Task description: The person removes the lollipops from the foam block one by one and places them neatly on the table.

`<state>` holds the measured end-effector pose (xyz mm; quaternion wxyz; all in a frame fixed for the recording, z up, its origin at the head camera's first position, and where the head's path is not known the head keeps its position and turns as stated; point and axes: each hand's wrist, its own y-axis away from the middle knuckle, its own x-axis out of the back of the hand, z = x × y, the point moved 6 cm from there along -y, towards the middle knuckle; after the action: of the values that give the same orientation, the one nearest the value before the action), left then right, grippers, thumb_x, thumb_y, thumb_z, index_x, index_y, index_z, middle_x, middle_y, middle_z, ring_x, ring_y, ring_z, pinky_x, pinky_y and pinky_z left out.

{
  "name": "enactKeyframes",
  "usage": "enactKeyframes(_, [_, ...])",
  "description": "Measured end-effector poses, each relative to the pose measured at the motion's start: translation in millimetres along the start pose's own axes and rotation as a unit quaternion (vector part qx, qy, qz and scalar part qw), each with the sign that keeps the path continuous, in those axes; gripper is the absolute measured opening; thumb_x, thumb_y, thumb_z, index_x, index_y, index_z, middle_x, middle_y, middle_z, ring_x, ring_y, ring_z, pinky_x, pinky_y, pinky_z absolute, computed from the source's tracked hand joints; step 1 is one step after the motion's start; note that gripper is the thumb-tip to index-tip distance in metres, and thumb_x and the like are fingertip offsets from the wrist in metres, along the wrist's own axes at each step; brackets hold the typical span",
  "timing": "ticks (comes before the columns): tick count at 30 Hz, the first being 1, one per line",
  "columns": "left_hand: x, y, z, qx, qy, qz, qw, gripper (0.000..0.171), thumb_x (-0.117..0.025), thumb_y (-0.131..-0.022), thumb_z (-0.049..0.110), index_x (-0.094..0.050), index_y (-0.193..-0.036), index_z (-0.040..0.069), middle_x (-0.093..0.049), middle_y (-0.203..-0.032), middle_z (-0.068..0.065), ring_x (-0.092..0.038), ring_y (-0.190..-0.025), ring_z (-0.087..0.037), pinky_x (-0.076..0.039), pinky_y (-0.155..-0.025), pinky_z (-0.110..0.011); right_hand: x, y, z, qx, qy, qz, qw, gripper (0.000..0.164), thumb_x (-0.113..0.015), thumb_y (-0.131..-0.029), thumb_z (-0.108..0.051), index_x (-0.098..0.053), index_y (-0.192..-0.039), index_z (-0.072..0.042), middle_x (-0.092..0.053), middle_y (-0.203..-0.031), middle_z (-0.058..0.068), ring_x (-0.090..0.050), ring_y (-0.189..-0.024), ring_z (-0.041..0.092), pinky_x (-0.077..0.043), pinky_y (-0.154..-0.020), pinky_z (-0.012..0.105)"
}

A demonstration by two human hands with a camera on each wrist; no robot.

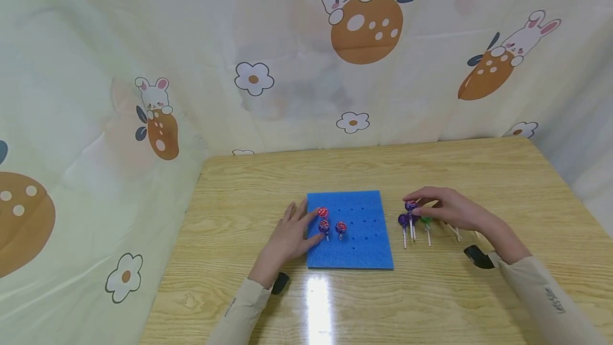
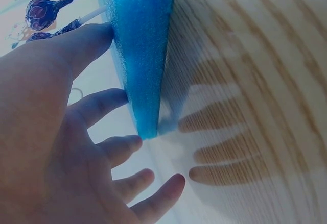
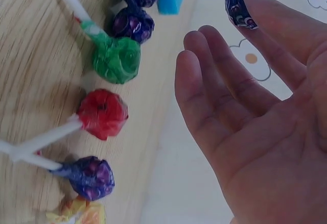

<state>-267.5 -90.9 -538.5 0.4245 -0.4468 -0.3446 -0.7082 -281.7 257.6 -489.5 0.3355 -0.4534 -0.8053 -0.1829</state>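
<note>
A flat blue foam block (image 1: 369, 255) with rows of small holes lies on the table. Three lollipops stand in its left part: a red one (image 1: 323, 212) at the back, a dark-wrapped one (image 1: 324, 225) nearer me and another (image 1: 341, 226) to its right. My left hand (image 1: 286, 236) rests at the block's left edge, fingers spread; in the left wrist view its thumb and a finger touch the foam's side (image 2: 140, 55). To the right of the block, my right hand (image 1: 447, 207) pinches a purple-wrapped lollipop (image 3: 238, 9) by its head between thumb and forefinger, stick hanging down.
Below my right hand lie loose lollipops: a purple one (image 1: 404, 220), a green one (image 3: 117, 60), a red one (image 3: 103, 116), another purple one (image 3: 93, 178) and a yellow-wrapped one (image 3: 84, 213). A printed curtain (image 1: 287, 116) hangs behind the wooden table (image 1: 249, 185).
</note>
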Motion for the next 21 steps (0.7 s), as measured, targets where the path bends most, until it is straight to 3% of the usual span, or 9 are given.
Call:
enactKeyframes(4, [1.8, 0.8, 2.7, 0.001, 0.002, 0.000, 1.0000, 0.066, -0.056, -0.098, 0.054, -0.040, -0.156, 0.025, -0.016, -0.170, -0.010, -0.011, -0.155, -0.043, -0.030, -0.113, -0.070, 3.9, 4.3, 2.3, -0.008, -0.011, -0.006, 1.000, 0.035, -0.062, -0.101, -0.019, -0.062, -0.135, -0.011, -0.067, -0.127, 0.011, -0.065, -0.103, 0.012, -0.054, -0.067, 0.028])
enactKeyframes(9, [0.4, 1.8, 2.3, 0.002, 0.002, -0.001, 1.0000, 0.067, -0.057, -0.098, 0.053, -0.041, -0.155, 0.024, -0.017, -0.169, -0.011, -0.012, -0.155, -0.043, -0.029, -0.114, -0.069, 5.4, 8.0, 6.6, -0.026, -0.029, -0.023, 0.999, 0.038, -0.061, -0.101, -0.022, -0.060, -0.137, -0.009, -0.065, -0.128, 0.017, -0.062, -0.072, 0.018, -0.051, -0.055, 0.032])
enactKeyframes(11, [-0.6, 1.7, 1.6, 0.001, 0.001, 0.000, 1.0000, 0.067, -0.057, -0.098, 0.053, -0.041, -0.155, 0.024, -0.017, -0.169, -0.011, -0.012, -0.155, -0.043, -0.029, -0.114, -0.069, 7.0, 9.8, 8.3, -0.029, -0.024, -0.024, 0.999, 0.038, -0.061, -0.101, -0.023, -0.060, -0.137, -0.009, -0.064, -0.129, 0.017, -0.063, -0.071, 0.020, -0.052, -0.057, 0.032])
enactKeyframes(16, [0.1, 1.4, 1.4, 0.001, -0.002, 0.002, 1.0000, 0.067, -0.056, -0.098, 0.054, -0.040, -0.156, 0.024, -0.016, -0.169, -0.011, -0.012, -0.155, -0.043, -0.030, -0.114, -0.069, 12.6, 14.1, 13.2, -0.024, 0.003, -0.020, 1.000, 0.038, -0.061, -0.102, -0.023, -0.061, -0.137, -0.008, -0.066, -0.131, 0.013, -0.066, -0.096, 0.011, -0.055, -0.073, 0.027])
enactKeyframes(21, [0.5, 0.8, 1.3, -0.003, -0.005, 0.004, 1.0000, 0.067, -0.055, -0.098, 0.055, -0.040, -0.156, 0.024, -0.016, -0.169, -0.011, -0.012, -0.155, -0.044, -0.031, -0.113, -0.070, 17.6, 18.8, 18.8, -0.026, 0.001, -0.020, 0.999, 0.038, -0.061, -0.101, -0.021, -0.061, -0.136, -0.008, -0.069, -0.123, 0.013, -0.068, -0.090, 0.010, -0.056, -0.072, 0.027])
